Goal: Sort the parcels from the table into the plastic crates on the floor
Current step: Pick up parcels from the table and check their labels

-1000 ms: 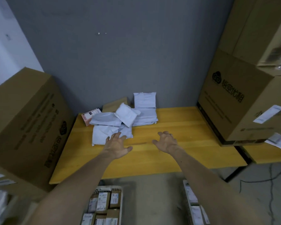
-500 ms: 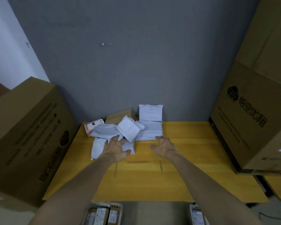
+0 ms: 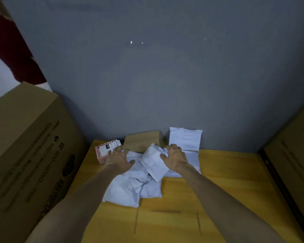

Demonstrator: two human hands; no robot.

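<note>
Head view: a second ago both hands were over the bare wood, short of the parcels. Now they are on them, and the floor crates have gone out of the picture. I judge that the picking starts here and nothing is lifted yet.
Left carton: at 9 o'clock; it has a dark round logo and rows of print, too blurred to read.
Right carton: at 3 o'clock; only a part of a round logo shows.
Bench: yellow wood, from 6 o'clock up to the grey wall.
Pile of parcels: soft white bags at the centre, slightly toward 7 o'clock; no readable label.
Flat parcel: white, leaning on the wall at 12 o'clock of the pile.
Brown box: at 11 o'clock of the pile, plain.
Pink box: at 10 o'clock; it has dark capital letters and a small code, not surely readable.
Small padded parcel: on top of the pile, between the hands.
Left hand: fingers spread and released, lying on the pile beside the pink box.
Right hand: fingers bent over the parcels, thumb touching the small padded parcel; I cannot tell if it grasps already.
</note>
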